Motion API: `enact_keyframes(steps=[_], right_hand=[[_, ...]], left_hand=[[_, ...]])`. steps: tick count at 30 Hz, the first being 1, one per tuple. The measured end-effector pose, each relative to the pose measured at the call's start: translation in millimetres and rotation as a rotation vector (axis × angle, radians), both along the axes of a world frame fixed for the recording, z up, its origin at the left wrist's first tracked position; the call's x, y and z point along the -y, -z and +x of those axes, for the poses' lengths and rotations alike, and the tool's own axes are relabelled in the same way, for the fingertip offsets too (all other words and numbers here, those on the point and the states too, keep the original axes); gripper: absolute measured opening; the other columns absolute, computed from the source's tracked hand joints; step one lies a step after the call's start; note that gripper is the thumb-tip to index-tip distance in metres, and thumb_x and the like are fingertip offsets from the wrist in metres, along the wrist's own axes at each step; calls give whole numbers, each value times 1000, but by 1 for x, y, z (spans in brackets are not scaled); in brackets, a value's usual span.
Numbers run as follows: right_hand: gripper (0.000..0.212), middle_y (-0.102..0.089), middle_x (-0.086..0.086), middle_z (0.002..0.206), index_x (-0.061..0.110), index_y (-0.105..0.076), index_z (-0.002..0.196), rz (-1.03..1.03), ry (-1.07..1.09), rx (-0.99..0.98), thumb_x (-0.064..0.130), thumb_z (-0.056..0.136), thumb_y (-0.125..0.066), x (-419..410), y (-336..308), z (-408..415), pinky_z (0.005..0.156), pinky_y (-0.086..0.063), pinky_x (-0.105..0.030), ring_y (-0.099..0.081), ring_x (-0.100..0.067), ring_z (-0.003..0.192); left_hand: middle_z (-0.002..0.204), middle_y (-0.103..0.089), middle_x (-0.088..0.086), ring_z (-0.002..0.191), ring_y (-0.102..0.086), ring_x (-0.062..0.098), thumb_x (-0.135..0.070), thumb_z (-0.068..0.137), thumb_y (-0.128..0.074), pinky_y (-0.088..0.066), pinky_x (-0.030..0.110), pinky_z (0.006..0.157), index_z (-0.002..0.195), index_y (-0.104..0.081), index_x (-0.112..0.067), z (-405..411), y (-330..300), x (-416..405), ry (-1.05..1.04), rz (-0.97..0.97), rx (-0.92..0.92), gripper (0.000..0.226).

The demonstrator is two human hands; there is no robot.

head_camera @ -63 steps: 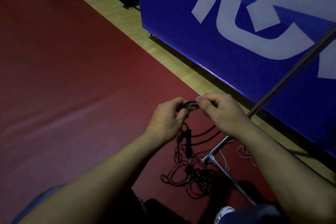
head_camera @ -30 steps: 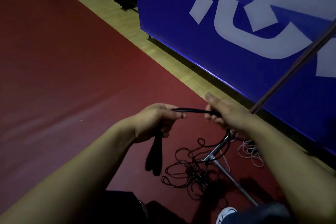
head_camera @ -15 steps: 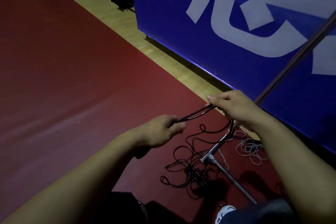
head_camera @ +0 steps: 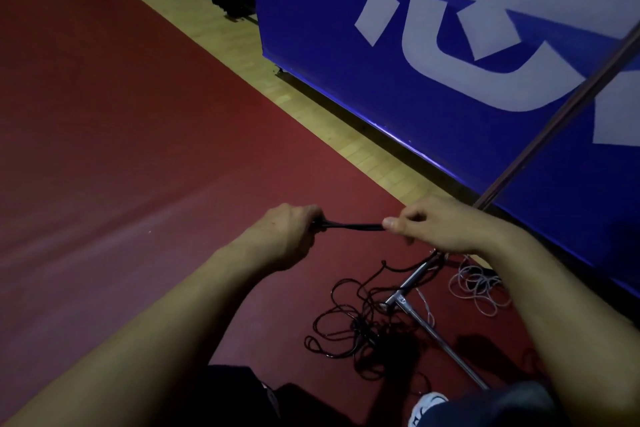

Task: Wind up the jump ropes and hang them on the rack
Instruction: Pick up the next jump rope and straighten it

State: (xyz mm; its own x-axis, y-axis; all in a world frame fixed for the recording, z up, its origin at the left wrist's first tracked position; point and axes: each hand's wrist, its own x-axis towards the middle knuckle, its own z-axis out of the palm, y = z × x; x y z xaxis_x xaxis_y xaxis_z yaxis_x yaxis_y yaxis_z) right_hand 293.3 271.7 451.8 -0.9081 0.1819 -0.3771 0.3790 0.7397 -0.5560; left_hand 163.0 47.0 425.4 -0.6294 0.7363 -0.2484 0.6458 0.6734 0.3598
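Between hands: short taut run of black jump rope (head_camera: 349, 226), looks like doubled strands, stretched L to R at about the same height.
L hand (head_camera: 284, 236): fingers curled round the rope end, fist-like grip. Can't tell if the handles sit inside the fist, hidden by the knuckles.
R hand (head_camera: 446, 225): thumb + forefinger pinching the rope, other fingers loosely curled behind.
Below R hand: rest of the black rope in a loose tangle (head_camera: 367, 326) on the red floor (head_camera: 121, 149), lying over the rack base (head_camera: 408, 302). One strand seems to rise from the pile toward the R wrist; dim, not certain.
Right of tangle: white rope (head_camera: 478, 288), loose coils on the floor under the R forearm, untouched.
Rack: metal pole (head_camera: 561, 114) slants up behind the R hand to top-right; hooks/top out of frame. Nothing hanging on the part in view.
Backdrop: blue banner board (head_camera: 433, 80) with white lettering, wood floor strip (head_camera: 242, 55) along its foot.
Progress (est.): early. Winding of the black rope only just begun; most of its length is on the floor.
Left to do: finish coiling black, secure it, hang it; then same for white. Any further ropes not visible.
Risk: tangle draped over the base tube, likely snag when pulling slack.
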Motion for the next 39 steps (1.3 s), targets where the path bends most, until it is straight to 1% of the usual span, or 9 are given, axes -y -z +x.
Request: enact_keyframes(steps=[3,7,12,15,21,27,32,36,39], right_hand=[[23,-60,15,68,30,-66,80,95,-123,110,48,93,-58,1,1,0,61,-38,-19,-54,1,63],[26,-64,-1,84,18,-63,94,259,29,284,38,100,-47,-2,34,-7,65,-47,-28,-58,-15,72],[26,-63,-4,80,23,-61,86,371,540,-344,40,97,-45,-14,15,-15,70,-53,-43,-61,-32,80],[28,-61,2,71,26,-62,86,425,543,-628,52,93,-55,-2,-15,-11,62,-54,-41,-59,-23,68],[10,-54,2,69,26,-59,98,416,491,-973,30,91,-63,19,-46,5,57,-53,-45,-57,-20,62],[11,-54,3,65,24,-61,92,312,574,-839,14,88,-65,21,-48,10,58,-51,-35,-55,-13,60],[13,-58,4,79,28,-62,91,239,575,-677,18,86,-68,9,-44,6,66,-55,-40,-59,-16,73],[14,-57,7,98,34,-63,91,206,429,-502,41,82,-70,3,-40,5,75,-42,-33,-54,-15,98],[33,-58,5,96,30,-62,90,85,353,-389,62,82,-61,3,-41,5,73,-42,-32,-54,-12,91]], left_hand=[[93,-62,-2,74,-55,16,-14,101,-44,-41,29,60,104,-62,-24,-9,-3,6,-66,-64,-37,21],[87,-55,-3,67,-48,13,-11,100,-44,-38,27,59,106,-63,-22,-13,-3,9,-134,-84,-73,23],[102,-67,2,86,-63,23,-12,96,-43,-53,36,73,104,-61,-25,-4,1,-1,-177,-110,-29,24],[100,-65,8,88,-63,30,-18,96,-45,-54,40,76,110,-65,-17,-3,2,-1,-214,-239,-32,24],[73,-56,0,70,-57,25,-33,101,-36,-46,34,67,90,-57,-16,5,-3,0,-244,-263,-178,30],[97,-67,4,80,-59,27,-35,102,-34,-42,33,63,106,-64,-19,4,-5,1,-276,-239,-355,34],[71,-52,-2,62,-51,20,-34,102,-34,-42,30,58,98,-65,-20,2,-11,-3,-291,-310,-438,35],[69,-55,-3,57,-50,14,-66,95,-38,-38,28,53,91,-64,-18,1,-6,-5,-196,-370,-295,55],[73,-55,-3,63,-52,15,-68,85,-57,-42,31,59,100,-65,-18,-2,1,-4,-92,-424,-138,53]])
